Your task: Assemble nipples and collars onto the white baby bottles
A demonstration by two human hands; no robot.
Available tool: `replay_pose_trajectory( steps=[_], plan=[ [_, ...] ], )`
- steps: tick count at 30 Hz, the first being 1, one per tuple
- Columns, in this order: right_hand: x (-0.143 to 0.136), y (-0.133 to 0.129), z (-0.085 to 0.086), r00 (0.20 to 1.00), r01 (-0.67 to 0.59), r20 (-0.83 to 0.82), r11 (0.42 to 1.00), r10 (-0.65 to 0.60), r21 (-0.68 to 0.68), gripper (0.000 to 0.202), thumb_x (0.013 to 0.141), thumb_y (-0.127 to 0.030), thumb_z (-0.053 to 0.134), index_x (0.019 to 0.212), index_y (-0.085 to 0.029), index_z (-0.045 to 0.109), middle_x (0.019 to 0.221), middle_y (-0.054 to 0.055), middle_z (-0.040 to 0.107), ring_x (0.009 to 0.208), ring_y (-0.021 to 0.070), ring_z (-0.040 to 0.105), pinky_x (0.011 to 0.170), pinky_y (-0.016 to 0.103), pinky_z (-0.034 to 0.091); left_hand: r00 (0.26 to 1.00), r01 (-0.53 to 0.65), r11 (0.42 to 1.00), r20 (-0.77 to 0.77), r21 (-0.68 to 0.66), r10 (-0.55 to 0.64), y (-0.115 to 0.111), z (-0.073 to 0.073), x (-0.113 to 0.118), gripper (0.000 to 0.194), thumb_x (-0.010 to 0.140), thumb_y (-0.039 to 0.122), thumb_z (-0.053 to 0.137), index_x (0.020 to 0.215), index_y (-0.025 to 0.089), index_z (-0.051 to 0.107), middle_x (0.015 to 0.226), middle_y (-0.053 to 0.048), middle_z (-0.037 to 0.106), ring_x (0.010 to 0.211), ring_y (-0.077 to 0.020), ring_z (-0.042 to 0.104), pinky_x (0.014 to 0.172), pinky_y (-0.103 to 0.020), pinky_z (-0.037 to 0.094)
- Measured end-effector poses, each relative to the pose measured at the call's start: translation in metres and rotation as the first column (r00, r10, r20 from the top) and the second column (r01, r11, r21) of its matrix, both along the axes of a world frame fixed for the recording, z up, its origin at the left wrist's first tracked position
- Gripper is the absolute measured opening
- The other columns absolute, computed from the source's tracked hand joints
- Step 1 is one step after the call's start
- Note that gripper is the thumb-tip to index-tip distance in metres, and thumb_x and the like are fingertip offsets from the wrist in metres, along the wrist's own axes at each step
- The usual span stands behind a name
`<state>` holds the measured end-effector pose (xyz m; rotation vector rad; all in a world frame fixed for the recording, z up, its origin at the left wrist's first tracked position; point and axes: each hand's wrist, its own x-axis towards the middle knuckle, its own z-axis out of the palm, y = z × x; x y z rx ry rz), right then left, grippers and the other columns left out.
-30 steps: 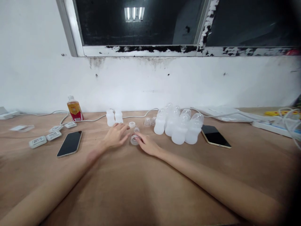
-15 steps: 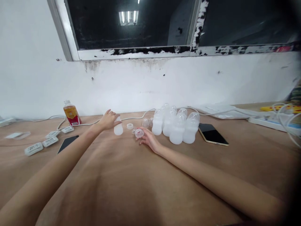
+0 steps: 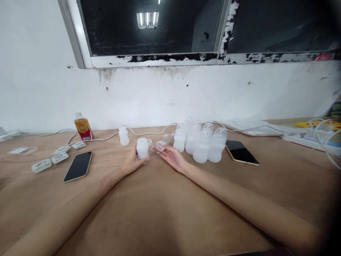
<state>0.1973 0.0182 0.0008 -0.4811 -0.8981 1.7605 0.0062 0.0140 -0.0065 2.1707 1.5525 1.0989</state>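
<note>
- White wall [image 3: 133, 97] under a dark window [image 3: 157, 32], and a brown wooden table [image 3: 162, 209] before me; a white cable [image 3: 138, 134] runs along the back.
- On the table's middle, my left hand [image 3: 135, 161] grips an uncapped white feeding bottle [image 3: 142, 150], upright; its thumb is spread from the fingers, which curl round the far side.
- Just beside it, my right hand [image 3: 173, 157] holds a translucent screw ring [image 3: 160, 145] at the fingertips; the other fingers are loosely extended and close together.
- Another uncapped bottle [image 3: 124, 136] stands behind, to the left; clear domes [image 3: 165, 138] sit beyond my right fingers; capped bottles [image 3: 201, 148] crowd the space to the right of them.
- Phones lie either side, a left phone [image 3: 78, 166] and a right phone [image 3: 242, 153]; a drink bottle [image 3: 84, 128] stands further back.
- Partly hidden behind my bottle is a white ring [image 3: 149, 142]; a small clear piece [image 3: 153, 148] beside it is hard to make out; my left fingertips are hidden.
</note>
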Motion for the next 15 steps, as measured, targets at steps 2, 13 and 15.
replay_pose_trajectory(
  steps=[2, 13, 15],
  plan=[
    [0.0009, 0.0014, -0.0001, 1.0, -0.003, -0.012, 1.0, 0.003, -0.011, 0.009, 0.069, -0.018, 0.053, 0.074, -0.014, 0.048, 0.099, 0.005, 0.052, 0.096, 0.0147, 0.05, 0.084, 0.026, 0.038, 1.0, -0.002, 1.0, -0.001, 0.02, 0.002, -0.0007, 0.0001, -0.0005, 0.06, 0.057, 0.049, 0.057, 0.102, 0.015, 0.04, 0.082, -0.003, 0.053, 0.072, -0.0164, 0.05, 0.056, -0.026, 0.041],
    [0.0002, 0.0008, -0.0003, 0.99, 0.042, 0.125, 0.99, -0.059, 0.135, 0.018, 0.067, -0.024, 0.058, 0.082, -0.017, 0.05, 0.1, 0.003, 0.052, 0.093, 0.0147, 0.051, 0.084, 0.029, 0.037, 0.991, 0.055, 0.998, -0.122, 0.014, -0.053, -0.0062, 0.005, 0.0002, 0.052, 0.066, 0.054, 0.046, 0.107, 0.02, 0.046, 0.097, -0.002, 0.056, 0.085, -0.0192, 0.052, 0.071, -0.029, 0.04],
    [0.0029, 0.0021, -0.0012, 0.967, 0.045, 0.236, 0.972, -0.1, 0.229, 0.025, 0.065, -0.024, 0.058, 0.088, -0.018, 0.049, 0.104, 0.004, 0.05, 0.092, 0.0145, 0.05, 0.082, 0.03, 0.039, 0.984, 0.105, 0.994, -0.148, 0.023, -0.1, -0.009, 0.0067, -0.0004, 0.052, 0.067, 0.053, 0.046, 0.108, 0.022, 0.046, 0.1, -0.001, 0.055, 0.087, -0.0186, 0.052, 0.073, -0.028, 0.04]
  ],
)
